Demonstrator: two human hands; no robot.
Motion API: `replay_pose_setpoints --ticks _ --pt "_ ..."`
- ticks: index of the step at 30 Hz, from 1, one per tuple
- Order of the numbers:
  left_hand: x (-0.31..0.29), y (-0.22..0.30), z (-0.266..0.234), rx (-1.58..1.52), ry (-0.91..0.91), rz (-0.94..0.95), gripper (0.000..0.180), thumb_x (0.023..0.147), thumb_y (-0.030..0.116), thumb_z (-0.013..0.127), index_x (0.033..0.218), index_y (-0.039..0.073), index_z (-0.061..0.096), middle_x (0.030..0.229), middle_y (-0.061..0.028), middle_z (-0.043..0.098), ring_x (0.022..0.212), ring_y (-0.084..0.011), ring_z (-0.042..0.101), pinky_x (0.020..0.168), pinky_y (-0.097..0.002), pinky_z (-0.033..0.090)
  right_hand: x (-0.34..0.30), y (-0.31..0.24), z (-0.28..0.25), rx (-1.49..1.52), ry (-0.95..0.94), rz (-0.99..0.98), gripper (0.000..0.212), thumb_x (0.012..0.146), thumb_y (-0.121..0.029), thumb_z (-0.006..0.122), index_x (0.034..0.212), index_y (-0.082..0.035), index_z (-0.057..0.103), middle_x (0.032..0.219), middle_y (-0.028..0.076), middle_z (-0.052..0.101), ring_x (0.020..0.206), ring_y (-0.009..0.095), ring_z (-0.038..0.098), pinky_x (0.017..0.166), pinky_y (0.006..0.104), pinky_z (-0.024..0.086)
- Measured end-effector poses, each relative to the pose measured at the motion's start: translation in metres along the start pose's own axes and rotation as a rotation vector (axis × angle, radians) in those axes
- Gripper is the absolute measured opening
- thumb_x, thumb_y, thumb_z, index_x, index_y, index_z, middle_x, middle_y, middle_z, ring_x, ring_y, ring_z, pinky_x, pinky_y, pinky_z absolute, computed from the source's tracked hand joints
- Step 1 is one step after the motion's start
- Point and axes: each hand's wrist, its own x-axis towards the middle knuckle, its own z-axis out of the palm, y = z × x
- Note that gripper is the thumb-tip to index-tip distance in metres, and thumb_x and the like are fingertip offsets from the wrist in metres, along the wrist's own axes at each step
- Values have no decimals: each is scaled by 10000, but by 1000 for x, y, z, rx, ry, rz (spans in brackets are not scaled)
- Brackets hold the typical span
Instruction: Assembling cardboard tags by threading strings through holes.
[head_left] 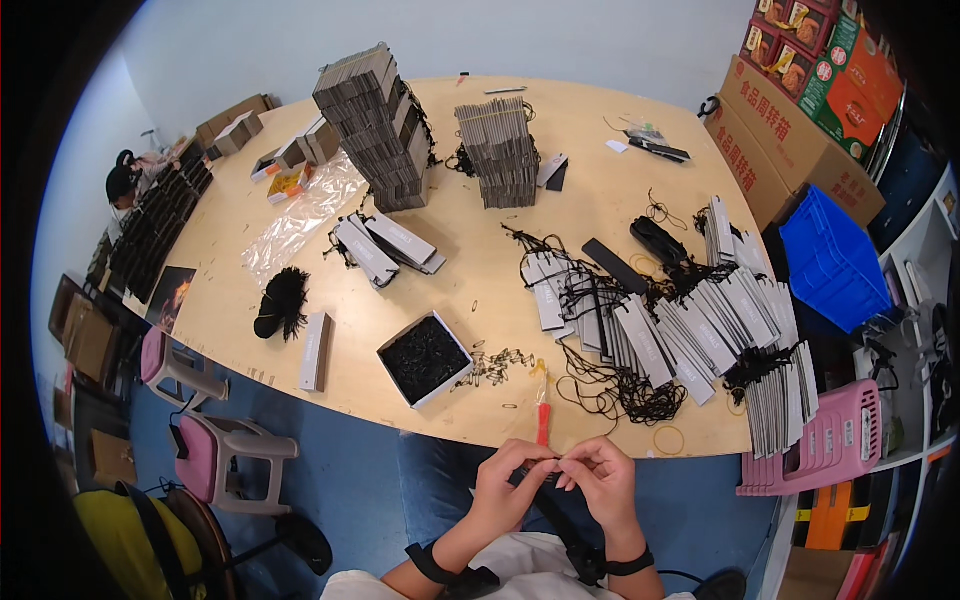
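At the table's near edge my left hand [508,480] and my right hand [603,478] meet, thumbs and fingertips pinched together. Whatever lies between them is too small to name. Just beyond stands a red-handled tool [543,424] with its thin end pointing away. A white box [446,397] of small black pieces sits ahead to the left, beside a scatter of small metal rings or clips [497,367]. To the right spreads a heap of grey tags [705,335] with tangled black cords [630,400]. A black cord bundle [282,303] and a single grey tag box [315,352] lie farther left.
Tall stacks of grey tags [372,130] and a shorter stack [497,150] rise at the back. A blue crate [835,260], pink baskets [815,445] and cardboard boxes [750,140] border the right side. Stools [240,460] stand left; another person [125,180] sits far left.
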Motion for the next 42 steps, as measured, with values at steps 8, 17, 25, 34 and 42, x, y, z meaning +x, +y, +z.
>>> replay_pose_setpoints --ticks 8,17,25,34,42 --pt "1 -4 -9 -71 -152 -20 60 904 29 649 939 -19 641 926 -82 618 822 -145 598 757 -259 467 -1 -2 -9 -78 -130 78 81 897 -6 663 943 21 602 825 69 665 663 88 614 591 203 486" --pt "-3 -19 -20 -91 60 -5 46 958 41 576 934 4 564 920 -31 533 810 -94 510 745 -232 425 -7 -4 -61 167 -363 154 202 845 -21 699 1006 48 599 762 138 680 583 185 641 567 275 518" --pt "1 -25 -39 -274 326 -66 79 977 101 580 951 42 534 859 6 536 790 -60 491 704 -207 407 0 -10 -104 777 -252 -341 221 955 -118 527 1126 21 544 966 159 723 368 94 343 379 226 283" --pt "-1 -21 -44 -325 550 -43 107 972 126 591 932 44 534 863 -24 541 786 -108 513 751 -240 421 7 -12 -75 305 226 -273 163 998 -155 531 974 -6 592 771 96 671 434 45 384 411 187 260" --pt "-13 -1 -7 -585 -159 -88 66 963 55 584 976 -9 592 1181 -166 599 1084 -215 590 944 -353 494 -2 -30 -5 -711 -272 -245 144 914 -116 599 813 -12 594 680 130 615 575 255 610 520 330 453"
